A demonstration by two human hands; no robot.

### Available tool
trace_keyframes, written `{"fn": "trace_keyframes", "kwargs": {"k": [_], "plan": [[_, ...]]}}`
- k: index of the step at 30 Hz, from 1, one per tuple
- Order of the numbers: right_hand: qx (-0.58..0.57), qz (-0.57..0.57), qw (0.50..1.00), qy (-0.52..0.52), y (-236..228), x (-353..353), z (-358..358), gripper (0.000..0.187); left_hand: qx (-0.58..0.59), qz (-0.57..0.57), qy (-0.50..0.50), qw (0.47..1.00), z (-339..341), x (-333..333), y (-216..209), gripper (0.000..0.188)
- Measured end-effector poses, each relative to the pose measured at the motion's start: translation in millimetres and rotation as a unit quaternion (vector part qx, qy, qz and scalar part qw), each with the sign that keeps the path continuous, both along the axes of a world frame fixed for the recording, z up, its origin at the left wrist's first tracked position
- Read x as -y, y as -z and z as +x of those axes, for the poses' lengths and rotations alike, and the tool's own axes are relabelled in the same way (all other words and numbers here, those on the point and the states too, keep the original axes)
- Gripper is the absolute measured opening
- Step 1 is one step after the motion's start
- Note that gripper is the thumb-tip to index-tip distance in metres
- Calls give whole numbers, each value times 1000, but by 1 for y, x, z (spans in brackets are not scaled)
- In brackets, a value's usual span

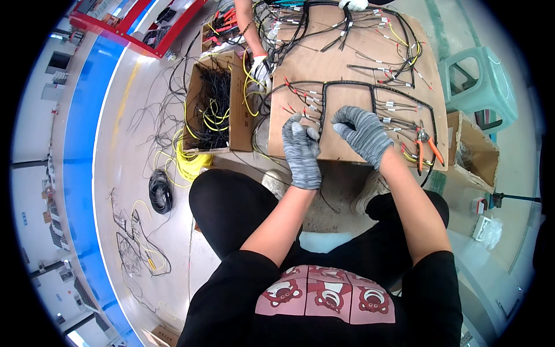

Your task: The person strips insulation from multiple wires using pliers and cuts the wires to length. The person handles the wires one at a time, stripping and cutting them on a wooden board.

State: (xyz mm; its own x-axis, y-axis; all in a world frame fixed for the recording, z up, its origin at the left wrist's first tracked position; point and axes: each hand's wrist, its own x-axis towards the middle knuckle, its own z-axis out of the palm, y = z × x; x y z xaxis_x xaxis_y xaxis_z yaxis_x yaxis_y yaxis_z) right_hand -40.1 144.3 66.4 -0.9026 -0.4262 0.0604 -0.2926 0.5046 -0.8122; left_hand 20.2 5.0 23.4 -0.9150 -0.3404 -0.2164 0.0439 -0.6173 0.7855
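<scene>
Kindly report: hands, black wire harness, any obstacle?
Grey-gloved left hand and right hand apart, grip unclear. Black wire harness on brown wooden board. Possible obstacle: orange-handled pliers at right.

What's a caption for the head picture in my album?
Gray gloved hands above a board of black cables, orange-handled pliers nearby.

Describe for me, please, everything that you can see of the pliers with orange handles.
The pliers have two orange handles, which look like plastic, and a grey head that looks like metal. They lie on the brown board, near its right corner closest to the person, to the right of the gloved right hand. The handles are spread apart and point toward the person. No hand touches them. Thin wires run close by; contact is hard to judge.
</scene>
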Motion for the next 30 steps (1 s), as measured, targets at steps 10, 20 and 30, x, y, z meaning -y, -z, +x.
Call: {"fn": "trace_keyframes", "kwargs": {"k": [10,20,30], "plan": [[-89,3,991,-97,-2,18,43,17,37,396,-32,917,23,10,4,42],[-161,218,960,-67,-22,32,58,17,-23,259,46,965,31,-1,-3,31],[-143,291,943,-71,-16,32,59,20,51,281,17,958,37,-12,-3,27]]}}
